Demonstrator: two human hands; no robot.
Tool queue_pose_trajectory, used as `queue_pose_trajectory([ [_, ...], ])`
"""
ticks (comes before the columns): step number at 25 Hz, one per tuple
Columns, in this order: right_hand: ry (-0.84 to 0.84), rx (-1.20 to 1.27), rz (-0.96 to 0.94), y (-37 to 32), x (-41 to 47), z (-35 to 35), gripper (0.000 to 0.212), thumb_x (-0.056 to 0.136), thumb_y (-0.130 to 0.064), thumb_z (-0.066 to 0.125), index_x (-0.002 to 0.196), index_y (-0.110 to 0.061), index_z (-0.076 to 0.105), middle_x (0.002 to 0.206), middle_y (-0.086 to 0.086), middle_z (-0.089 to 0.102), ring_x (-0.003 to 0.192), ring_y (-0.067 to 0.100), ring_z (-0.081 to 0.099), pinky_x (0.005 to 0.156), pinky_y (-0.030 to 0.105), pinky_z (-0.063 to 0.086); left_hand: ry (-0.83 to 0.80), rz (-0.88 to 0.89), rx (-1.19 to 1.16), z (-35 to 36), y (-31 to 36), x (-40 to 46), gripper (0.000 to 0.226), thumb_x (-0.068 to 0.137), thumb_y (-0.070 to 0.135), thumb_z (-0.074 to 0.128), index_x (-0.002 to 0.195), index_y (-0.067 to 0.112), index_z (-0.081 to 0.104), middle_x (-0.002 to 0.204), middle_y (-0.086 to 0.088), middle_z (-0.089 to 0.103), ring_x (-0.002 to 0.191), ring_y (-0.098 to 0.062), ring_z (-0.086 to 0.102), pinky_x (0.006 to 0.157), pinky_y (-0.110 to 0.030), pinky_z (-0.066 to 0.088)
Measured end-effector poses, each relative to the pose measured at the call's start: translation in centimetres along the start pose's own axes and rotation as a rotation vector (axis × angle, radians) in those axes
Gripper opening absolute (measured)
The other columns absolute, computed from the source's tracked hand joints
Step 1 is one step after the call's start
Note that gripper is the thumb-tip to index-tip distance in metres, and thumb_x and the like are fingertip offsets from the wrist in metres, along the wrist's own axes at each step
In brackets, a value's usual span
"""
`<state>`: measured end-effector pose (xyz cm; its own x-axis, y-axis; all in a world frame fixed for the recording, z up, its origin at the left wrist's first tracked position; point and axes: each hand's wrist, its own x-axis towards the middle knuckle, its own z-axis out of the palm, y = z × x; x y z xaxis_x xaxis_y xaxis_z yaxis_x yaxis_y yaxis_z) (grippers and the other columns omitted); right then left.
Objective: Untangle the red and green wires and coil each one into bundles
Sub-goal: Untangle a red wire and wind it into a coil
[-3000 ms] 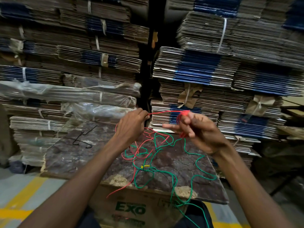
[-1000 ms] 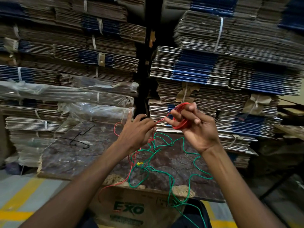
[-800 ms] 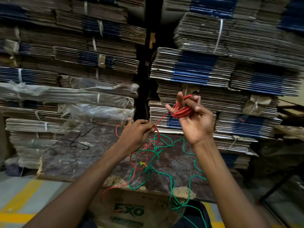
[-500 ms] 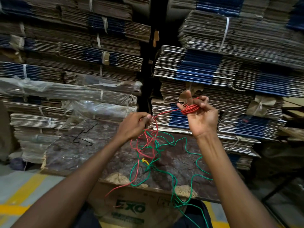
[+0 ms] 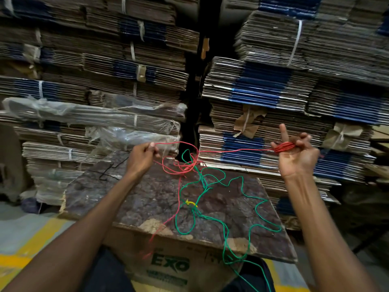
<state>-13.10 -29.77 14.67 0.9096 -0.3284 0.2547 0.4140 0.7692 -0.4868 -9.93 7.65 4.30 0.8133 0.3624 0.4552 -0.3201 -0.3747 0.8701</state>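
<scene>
- At the far left, bundles of flattened cardboard (image 5: 88,66) are stacked high, some wrapped in clear plastic (image 5: 94,114).
- On the left part of the dark mottled board (image 5: 130,199) in front of me lies a thin black wire (image 5: 109,171), apart from the coloured ones.
- My left hand (image 5: 141,158) is raised over the far left corner of the board, its fingers curled tight and pinching the red wire (image 5: 189,165) between thumb and fingertips.
- From that pinch the red wire arcs to the right, drops into a loose knot of loops over the far middle of the board, and sends one strand down across the board and past its near edge.
- The green wire (image 5: 242,199) is caught up in that same knot, then sprawls in wide loops over the middle and right of the board; part of it hangs off the near edge.
- A small yellow tie (image 5: 190,203) sits on the board where the green loops cross.
- The board rests on a cardboard box (image 5: 168,266) printed with green letters.
- A taut red strand runs from the knot to my right hand (image 5: 296,154), held up palm toward me at the right.
- That hand holds a small coil of red wire wound round its curled fingers, with one finger pointing straight up.
- Behind it rise more cardboard stacks with blue bands (image 5: 261,89).
</scene>
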Motion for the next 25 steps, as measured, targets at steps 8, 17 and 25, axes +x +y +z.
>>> queue_pose_trajectory([
  [8, -0.230, -0.208, 0.078, 1.7, -2.3, 2.2, 0.025, 0.102, -0.023, 0.036, 0.082, -0.022, 0.051, 0.052, -0.010, 0.041, 0.119, 0.030, 0.061, 0.116, 0.061, 0.013, -0.281, -0.003, 0.114, 1.0, 1.8, -0.5, 0.033, 0.077, 0.048, 0.059, 0.089, 0.018, 0.067, 0.084, -0.006, 0.073, 0.084, -0.023, 0.069, 0.080, -0.040, 0.051],
  [17, -0.594, -0.193, 0.157, -0.4, -6.2, 9.0, 0.024, 0.101, -0.028, 0.036, 0.085, -0.019, 0.052, 0.052, -0.009, 0.040, 0.123, 0.032, 0.058, 0.112, 0.056, 0.026, -0.634, 0.344, 0.260, 8.8, 8.1, -4.0, 0.022, 0.087, 0.021, 0.067, 0.109, 0.017, 0.068, 0.103, -0.004, 0.073, 0.098, -0.017, 0.068, 0.088, -0.036, 0.054],
  [25, -0.569, -0.148, 0.026, -4.0, -4.2, 8.9, 0.037, 0.106, -0.025, 0.029, 0.082, -0.021, 0.057, 0.051, -0.009, 0.042, 0.126, 0.029, 0.056, 0.112, 0.061, 0.019, -0.600, 0.236, 0.234, 6.9, 4.9, -3.3, 0.008, 0.088, 0.010, 0.067, 0.087, 0.014, 0.074, 0.085, -0.006, 0.075, 0.078, -0.011, 0.066, 0.073, -0.026, 0.050],
])
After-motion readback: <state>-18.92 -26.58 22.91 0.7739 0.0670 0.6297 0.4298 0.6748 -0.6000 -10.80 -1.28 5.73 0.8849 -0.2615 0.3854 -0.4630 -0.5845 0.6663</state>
